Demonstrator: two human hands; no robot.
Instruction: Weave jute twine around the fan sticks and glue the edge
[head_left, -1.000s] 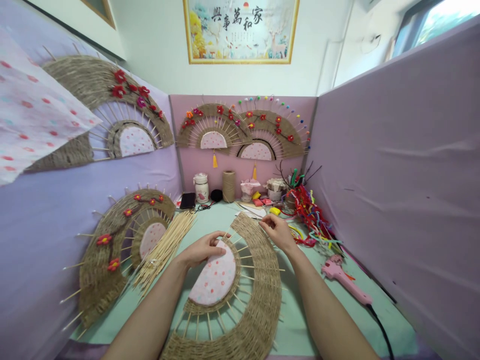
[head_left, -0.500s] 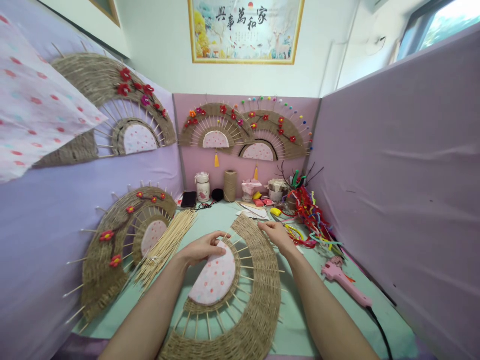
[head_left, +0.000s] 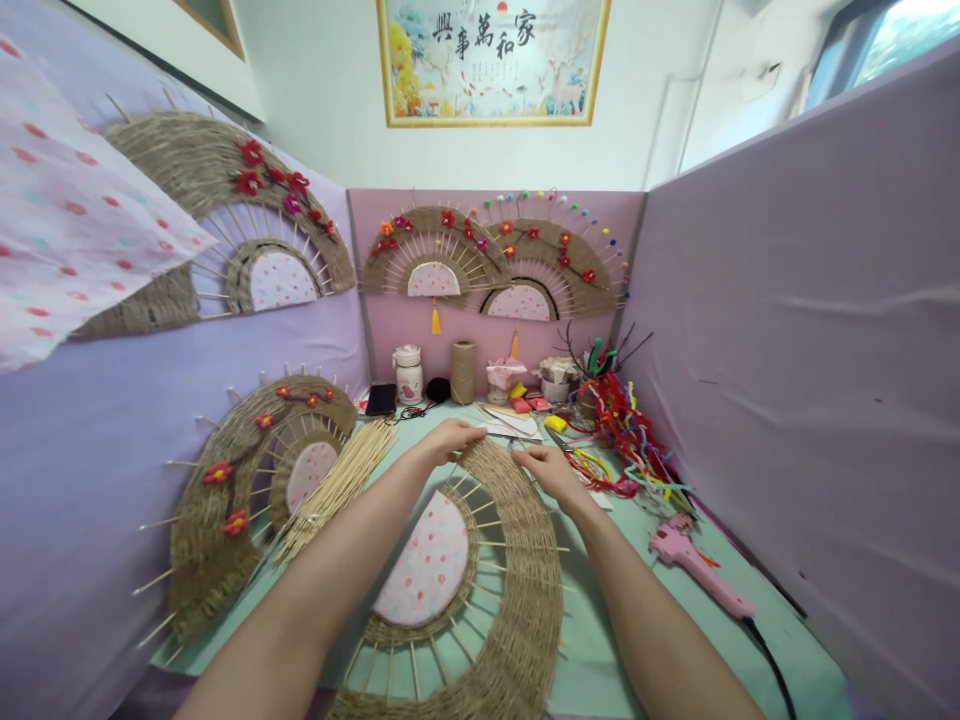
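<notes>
A half-round fan woven of brown twine over thin sticks lies in front of me, turned with one end away from me. Its core carries a white half-circle of cloth with red dots. My left hand has its fingers closed on the far end of the woven band, at the inner corner. On the outer edge of that same end, my right hand pinches the band between thumb and fingers. Both fingertips are partly hidden, so any loose strand in them cannot be made out.
A bundle of thin sticks lies left, beside a flowered fan. A pink glue gun with a black cord rests right. Behind stand a twine roll, a white jar and tangled coloured pipe cleaners.
My left hand has left the dotted cloth core and moved up and right to the far end of the woven band. My right hand stays at the band's outer edge.
</notes>
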